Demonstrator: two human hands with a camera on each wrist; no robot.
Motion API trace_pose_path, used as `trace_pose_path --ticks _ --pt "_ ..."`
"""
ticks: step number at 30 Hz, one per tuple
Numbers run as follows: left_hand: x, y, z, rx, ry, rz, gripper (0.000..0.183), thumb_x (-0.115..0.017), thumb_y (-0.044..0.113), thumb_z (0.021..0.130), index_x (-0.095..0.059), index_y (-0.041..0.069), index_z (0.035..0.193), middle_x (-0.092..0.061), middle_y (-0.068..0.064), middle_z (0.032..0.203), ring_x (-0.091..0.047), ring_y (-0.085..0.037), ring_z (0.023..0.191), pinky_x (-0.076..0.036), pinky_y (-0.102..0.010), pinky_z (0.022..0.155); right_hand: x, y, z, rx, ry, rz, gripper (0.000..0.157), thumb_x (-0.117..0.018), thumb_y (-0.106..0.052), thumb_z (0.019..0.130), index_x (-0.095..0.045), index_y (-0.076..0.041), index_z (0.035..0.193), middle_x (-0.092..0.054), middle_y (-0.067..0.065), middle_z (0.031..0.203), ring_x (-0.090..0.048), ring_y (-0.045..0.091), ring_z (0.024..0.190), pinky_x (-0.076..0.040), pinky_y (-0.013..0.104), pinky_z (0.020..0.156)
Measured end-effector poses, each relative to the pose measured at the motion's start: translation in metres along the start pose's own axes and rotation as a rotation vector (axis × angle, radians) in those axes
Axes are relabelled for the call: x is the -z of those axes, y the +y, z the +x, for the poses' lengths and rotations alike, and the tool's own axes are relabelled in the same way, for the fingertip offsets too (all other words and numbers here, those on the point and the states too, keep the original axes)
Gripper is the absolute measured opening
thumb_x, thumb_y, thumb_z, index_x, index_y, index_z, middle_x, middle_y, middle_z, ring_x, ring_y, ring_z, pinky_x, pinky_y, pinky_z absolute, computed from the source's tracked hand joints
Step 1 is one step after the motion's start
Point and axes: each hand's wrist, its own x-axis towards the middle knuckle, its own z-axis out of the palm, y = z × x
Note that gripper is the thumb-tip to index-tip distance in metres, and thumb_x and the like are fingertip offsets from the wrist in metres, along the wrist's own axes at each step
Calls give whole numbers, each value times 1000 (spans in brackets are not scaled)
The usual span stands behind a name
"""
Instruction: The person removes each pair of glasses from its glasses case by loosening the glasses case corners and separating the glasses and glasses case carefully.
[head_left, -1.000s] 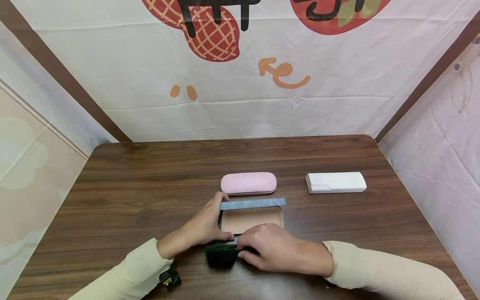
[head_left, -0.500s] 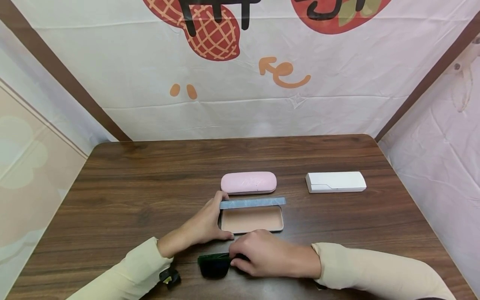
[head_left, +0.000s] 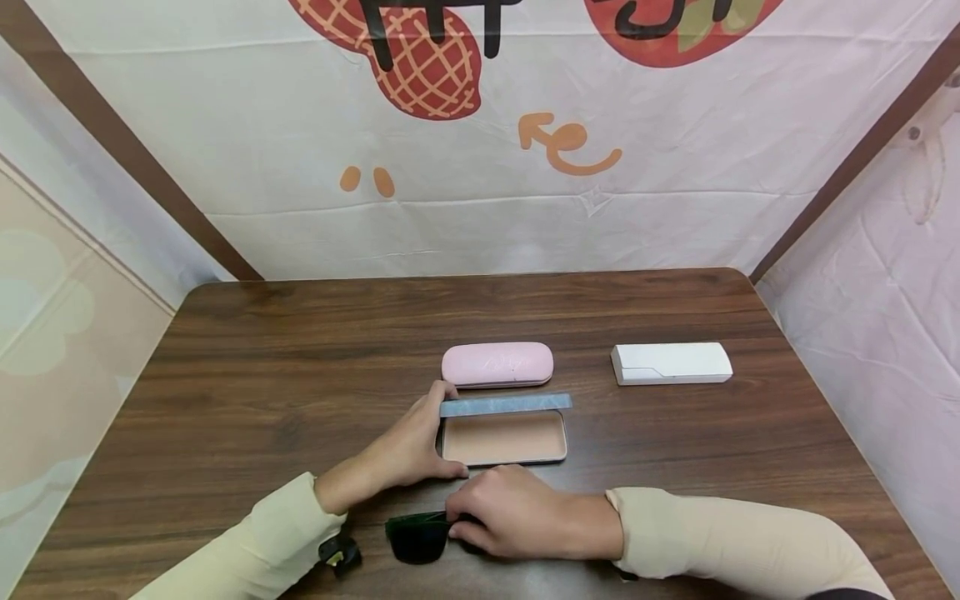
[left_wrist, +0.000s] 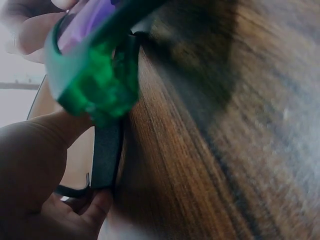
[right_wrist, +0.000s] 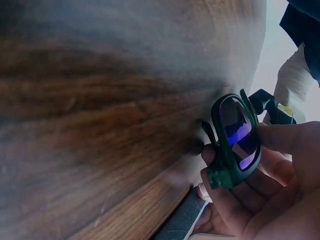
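Right hand (head_left: 510, 512) pinches green-framed sunglasses (head_left: 417, 537) between thumb and fingers, on near side of open blue-lidded case (head_left: 504, 439). Sunglasses probably light, stiff; lenses (right_wrist: 235, 120) likely slick, easily scratched; best held by frame edge. Left hand (head_left: 408, 446) grips case's left end, thumb at near corner. Case looks rigid; ends good for steadying. Pink case (head_left: 497, 364) just behind.

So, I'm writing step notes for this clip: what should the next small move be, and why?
Probably set the sunglasses down on the table: the right hand holds them in front of the open case, and they have drawn away from it over the last second, while the left hand holds the case's left end.
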Motion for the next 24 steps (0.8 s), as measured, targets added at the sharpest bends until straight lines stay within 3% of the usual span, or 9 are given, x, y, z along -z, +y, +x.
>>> trace_pose_path --ticks 8,24 --pt "1 1 0 6 3 2 90 -97 20 66 -37 3 131 -54 -13 121 -52 -27 115 -45 -46 97 -3 -5 2 -32 22 -93 12 -74 -32 92 -68 -28 83 -60 -22 73 -57 -7 70 -45 16 61" --pt "1 0 1 24 -7 -2 86 -96 15 68 -37 6 130 -55 -13 120 -52 -28 115 -45 -47 97 -6 -6 8 -39 14 -119 9 -72 -34 95 -70 -28 89 -62 -19 80 -58 -6 78 -46 15 64"
